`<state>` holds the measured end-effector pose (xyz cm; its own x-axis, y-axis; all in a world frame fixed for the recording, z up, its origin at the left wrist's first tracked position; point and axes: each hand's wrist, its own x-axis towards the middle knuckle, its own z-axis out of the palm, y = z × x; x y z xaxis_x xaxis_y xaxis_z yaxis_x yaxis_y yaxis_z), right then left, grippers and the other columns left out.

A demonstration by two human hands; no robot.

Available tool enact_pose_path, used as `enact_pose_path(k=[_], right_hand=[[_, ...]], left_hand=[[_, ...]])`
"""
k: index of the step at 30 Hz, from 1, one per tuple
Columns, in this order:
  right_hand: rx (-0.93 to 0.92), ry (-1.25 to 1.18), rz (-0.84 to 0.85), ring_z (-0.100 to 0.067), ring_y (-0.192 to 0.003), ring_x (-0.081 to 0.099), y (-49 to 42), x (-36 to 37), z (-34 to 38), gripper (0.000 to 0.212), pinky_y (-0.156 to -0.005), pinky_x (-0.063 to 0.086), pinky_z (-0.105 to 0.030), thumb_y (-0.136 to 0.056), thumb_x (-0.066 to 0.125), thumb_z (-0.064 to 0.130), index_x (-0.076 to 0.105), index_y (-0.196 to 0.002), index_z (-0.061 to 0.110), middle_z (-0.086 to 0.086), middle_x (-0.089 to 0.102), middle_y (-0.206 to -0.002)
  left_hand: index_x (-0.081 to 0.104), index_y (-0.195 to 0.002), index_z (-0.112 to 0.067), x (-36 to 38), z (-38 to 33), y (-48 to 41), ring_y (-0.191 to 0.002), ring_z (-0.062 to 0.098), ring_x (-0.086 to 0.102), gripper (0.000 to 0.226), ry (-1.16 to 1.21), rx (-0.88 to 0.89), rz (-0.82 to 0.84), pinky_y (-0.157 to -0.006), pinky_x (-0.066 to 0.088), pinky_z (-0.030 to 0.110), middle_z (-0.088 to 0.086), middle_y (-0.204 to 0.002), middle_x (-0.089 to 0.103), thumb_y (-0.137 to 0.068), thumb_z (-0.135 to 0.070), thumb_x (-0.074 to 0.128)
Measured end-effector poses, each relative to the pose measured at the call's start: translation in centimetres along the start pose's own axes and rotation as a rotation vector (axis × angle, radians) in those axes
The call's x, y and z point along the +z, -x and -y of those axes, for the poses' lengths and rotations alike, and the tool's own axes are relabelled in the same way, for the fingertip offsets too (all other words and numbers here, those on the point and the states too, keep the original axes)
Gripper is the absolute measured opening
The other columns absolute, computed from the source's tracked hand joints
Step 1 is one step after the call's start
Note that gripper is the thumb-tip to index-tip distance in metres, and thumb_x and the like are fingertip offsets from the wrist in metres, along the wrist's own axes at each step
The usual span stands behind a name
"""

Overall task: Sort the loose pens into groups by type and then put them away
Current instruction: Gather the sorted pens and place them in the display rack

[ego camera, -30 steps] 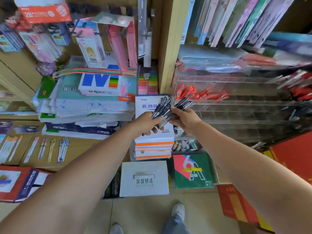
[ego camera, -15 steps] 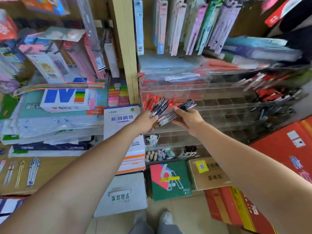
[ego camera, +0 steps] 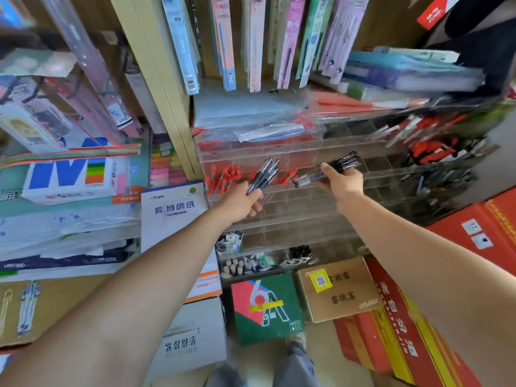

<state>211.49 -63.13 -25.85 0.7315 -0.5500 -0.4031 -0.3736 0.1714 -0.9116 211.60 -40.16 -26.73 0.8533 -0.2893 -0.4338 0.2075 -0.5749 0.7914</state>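
Crammed shelving on every side here. A clear rack (ego camera: 307,210) of small compartments fills the wall straight ahead of both hands, tier on tier. Long packets (ego camera: 254,43) hang above the hands, and flat folders (ego camera: 245,113) lie on top of the rack. A wooden upright (ego camera: 164,88) stands up and to the left of the left hand, with stacks of paper (ego camera: 69,227) piled beyond it.

Down below the wrists, on the floor (ego camera: 326,356), a green box (ego camera: 265,311), a brown carton (ego camera: 337,289) and red boxes (ego camera: 413,339) crowd against the rack's foot. The free room is the air between the two forearms and in front of the rack.

The left hand (ego camera: 243,201) is curled round a small bunch of dark pens (ego camera: 265,174). Their ends fan up and to the right, just in front of a compartment of red pens (ego camera: 223,177).

The right hand (ego camera: 342,184), well apart from the left, grips a thicker bunch of dark pens (ego camera: 329,170). It lies nearly level with ends poking out on both sides of the fist, close to the rack front at about the same tier. Whether it touches, I can't tell. Other pens (ego camera: 431,148) sit in compartments off to the right of that hand.
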Motion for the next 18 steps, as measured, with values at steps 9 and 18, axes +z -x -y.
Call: enact_pose_path(k=[9,18], right_hand=[[-0.032,0.25,0.055,-0.022,-0.085,0.069,-7.0,-0.2,0.4,0.012,-0.077,0.056,-0.028,-0.086,0.07,0.02,0.065,-0.09,0.01,-0.006,0.069,-0.092],[-0.002,0.368,0.066,-0.028,-0.089,0.068,-9.7,1.6,-1.4,0.024,-0.087,0.055,-0.042,-0.082,0.074,0.027,0.068,-0.09,0.005,-0.011,0.071,-0.096]], left_hand=[[0.053,-0.111,-0.01,3.9,-2.4,-3.2,-0.072,0.015,0.059,0.024,0.109,-0.081,-0.112,-0.067,0.046,0.028,0.004,-0.09,0.066,-0.103,-0.027,0.038],[0.055,-0.109,-0.011,5.2,-2.4,-3.8,-0.073,0.014,0.061,0.025,0.153,-0.171,-0.159,-0.064,0.047,0.025,0.003,-0.092,0.068,-0.102,-0.03,0.04]])
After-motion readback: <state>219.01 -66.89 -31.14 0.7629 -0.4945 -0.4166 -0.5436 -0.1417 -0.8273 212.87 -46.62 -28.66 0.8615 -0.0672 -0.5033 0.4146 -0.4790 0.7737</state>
